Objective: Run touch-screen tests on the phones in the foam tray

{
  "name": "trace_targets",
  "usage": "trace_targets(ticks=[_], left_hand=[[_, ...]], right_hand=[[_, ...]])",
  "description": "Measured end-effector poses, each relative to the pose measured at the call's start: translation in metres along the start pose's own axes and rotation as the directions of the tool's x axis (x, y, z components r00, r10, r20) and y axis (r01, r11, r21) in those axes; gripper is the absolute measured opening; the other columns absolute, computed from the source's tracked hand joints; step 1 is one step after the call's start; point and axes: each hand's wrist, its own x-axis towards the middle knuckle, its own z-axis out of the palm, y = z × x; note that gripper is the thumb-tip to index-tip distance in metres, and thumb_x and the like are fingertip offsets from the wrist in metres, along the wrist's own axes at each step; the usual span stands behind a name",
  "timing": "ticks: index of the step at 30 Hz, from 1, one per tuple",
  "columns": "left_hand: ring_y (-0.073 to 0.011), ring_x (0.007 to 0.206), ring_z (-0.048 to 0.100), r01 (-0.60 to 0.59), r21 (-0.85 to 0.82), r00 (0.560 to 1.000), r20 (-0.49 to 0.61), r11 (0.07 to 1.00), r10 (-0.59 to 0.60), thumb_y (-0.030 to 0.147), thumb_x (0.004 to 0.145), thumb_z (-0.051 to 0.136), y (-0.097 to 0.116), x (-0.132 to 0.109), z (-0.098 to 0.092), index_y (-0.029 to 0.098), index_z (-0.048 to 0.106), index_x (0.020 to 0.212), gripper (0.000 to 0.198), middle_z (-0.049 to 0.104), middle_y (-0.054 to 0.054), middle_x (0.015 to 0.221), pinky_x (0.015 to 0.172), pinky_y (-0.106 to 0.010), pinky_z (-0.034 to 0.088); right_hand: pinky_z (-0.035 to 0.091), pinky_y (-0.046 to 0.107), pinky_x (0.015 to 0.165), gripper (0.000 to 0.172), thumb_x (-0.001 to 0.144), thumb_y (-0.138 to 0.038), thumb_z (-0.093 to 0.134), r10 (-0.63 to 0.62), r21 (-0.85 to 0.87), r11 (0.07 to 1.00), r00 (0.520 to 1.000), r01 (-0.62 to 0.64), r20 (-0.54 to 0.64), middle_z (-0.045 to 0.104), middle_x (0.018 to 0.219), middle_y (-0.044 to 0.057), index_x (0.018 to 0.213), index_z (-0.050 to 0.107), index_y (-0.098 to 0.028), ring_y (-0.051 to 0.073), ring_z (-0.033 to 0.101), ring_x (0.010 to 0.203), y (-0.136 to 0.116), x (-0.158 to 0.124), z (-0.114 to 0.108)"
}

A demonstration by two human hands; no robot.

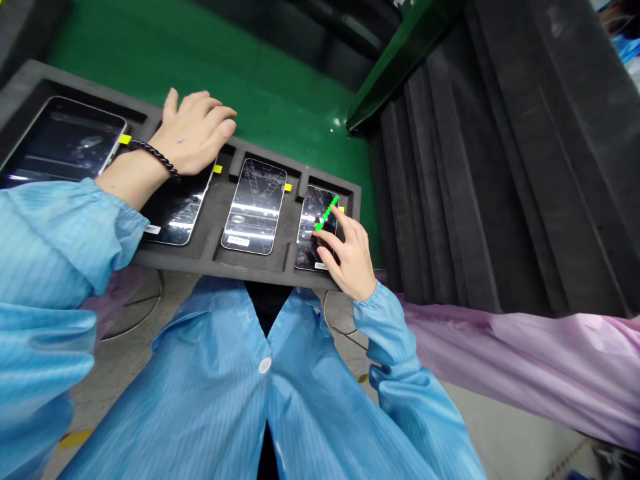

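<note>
My right hand (349,252) reaches over the rightmost smartphone (307,220), fingers spread, with fingertips at its dark screen. A jagged bright green line (328,212) crosses that screen beside my fingers. It holds nothing. My left hand (197,133), wearing a black braided bracelet, lies open near the far edge of the foam tray (280,275). Beneath its wrist is a dark tablet (175,210), partly hidden. Between my hands lies another smartphone (256,210) with a white label, its screen dark and reflecting lights. A larger tablet (60,143) sits in the tray's left end.
Yellow tabs (288,187) stick out from the devices' right sides. A green surface (280,100) extends beyond the tray. Tall black foam sheets (450,180) stand close on the right, near a green post (400,67). Pink-purple sheeting (500,353) hangs below them.
</note>
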Motion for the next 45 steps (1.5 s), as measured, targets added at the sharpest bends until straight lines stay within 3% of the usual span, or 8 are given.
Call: trace_targets(ticks=[7,12,20,23,28,34,40,45], left_hand=[[-0.0229,0.150,0.020,0.012,0.046,1.000,-0.017,0.999,-0.012,0.059,0.098,0.005,0.004,-0.002,-0.001,0.020,0.044,0.145,0.072,0.039,-0.009,0.155,0.126,-0.060,-0.005],[-0.0281,0.151,0.021,0.013,0.059,1.000,-0.007,0.998,-0.013,0.050,0.099,0.011,0.013,-0.005,-0.005,0.015,0.046,0.144,0.067,0.040,-0.012,0.153,0.124,-0.066,0.001],[-0.0249,0.151,0.018,0.014,0.011,1.000,-0.010,1.000,-0.014,0.063,0.097,0.007,0.004,-0.002,-0.002,0.025,0.047,0.143,0.072,0.039,-0.004,0.155,0.126,-0.063,-0.005],[-0.0262,0.152,0.017,0.010,0.023,1.000,0.001,1.000,-0.010,0.063,0.096,0.005,0.001,0.000,-0.001,0.023,0.046,0.144,0.074,0.038,-0.007,0.155,0.125,-0.064,-0.006],[-0.0255,0.151,0.016,0.024,0.014,1.000,-0.006,1.000,-0.024,0.063,0.096,0.006,0.003,-0.001,0.001,0.020,0.045,0.143,0.074,0.037,-0.008,0.155,0.124,-0.062,-0.008],[-0.0301,0.152,0.019,0.005,0.068,1.000,-0.001,0.998,-0.005,0.052,0.098,0.006,0.006,-0.003,-0.002,0.018,0.046,0.143,0.069,0.038,-0.012,0.152,0.123,-0.063,-0.002],[-0.0305,0.152,0.017,0.001,0.051,1.000,-0.003,0.999,-0.001,0.051,0.097,0.007,0.002,0.000,0.000,0.019,0.046,0.143,0.068,0.037,-0.013,0.152,0.121,-0.064,-0.004],[-0.0310,0.152,0.017,-0.018,0.045,1.000,-0.010,0.999,0.018,0.052,0.098,0.007,0.001,0.000,0.000,0.020,0.046,0.143,0.068,0.037,-0.012,0.151,0.120,-0.065,-0.005]], right_hand=[[0.033,0.053,0.119,0.035,0.102,-0.043,0.045,-0.073,0.004,0.997,0.996,0.073,0.043,0.044,0.158,0.009,0.119,0.071,-0.026,0.030,0.045,0.139,-0.014,-0.013,-0.001],[0.031,0.051,0.121,0.033,0.101,-0.042,0.047,-0.147,0.009,0.989,0.987,0.147,0.069,0.045,0.157,0.011,0.118,0.071,-0.026,0.027,0.047,0.138,-0.026,-0.021,-0.002],[0.035,0.049,0.119,0.034,0.102,-0.040,0.044,-0.210,0.097,0.974,0.977,0.206,0.035,0.054,0.150,0.010,0.108,0.074,-0.025,0.025,0.053,0.132,-0.032,-0.024,-0.009],[0.038,0.048,0.116,0.038,0.103,-0.039,0.038,-0.117,0.157,0.980,0.992,0.124,-0.053,0.055,0.147,0.007,0.111,0.073,-0.026,0.026,0.052,0.131,-0.021,-0.010,-0.013],[0.041,0.046,0.112,0.049,0.106,-0.042,0.026,0.096,0.132,0.988,0.984,-0.077,-0.148,0.052,0.147,0.008,0.114,0.070,-0.024,0.027,0.052,0.130,0.008,0.039,-0.005],[0.038,0.044,0.113,0.049,0.107,-0.046,0.028,0.082,0.031,0.996,0.988,-0.079,-0.130,0.049,0.150,0.008,0.113,0.071,-0.024,0.025,0.049,0.131,0.029,0.079,0.015],[0.036,0.046,0.115,0.044,0.107,-0.045,0.031,0.056,-0.031,0.998,0.998,-0.057,-0.024,0.042,0.157,0.007,0.117,0.070,-0.026,0.027,0.045,0.136,0.027,0.086,0.017],[0.035,0.047,0.115,0.043,0.106,-0.045,0.032,0.047,-0.035,0.998,0.999,-0.047,-0.007,0.041,0.159,0.007,0.119,0.069,-0.027,0.027,0.044,0.137,0.027,0.082,0.016]])
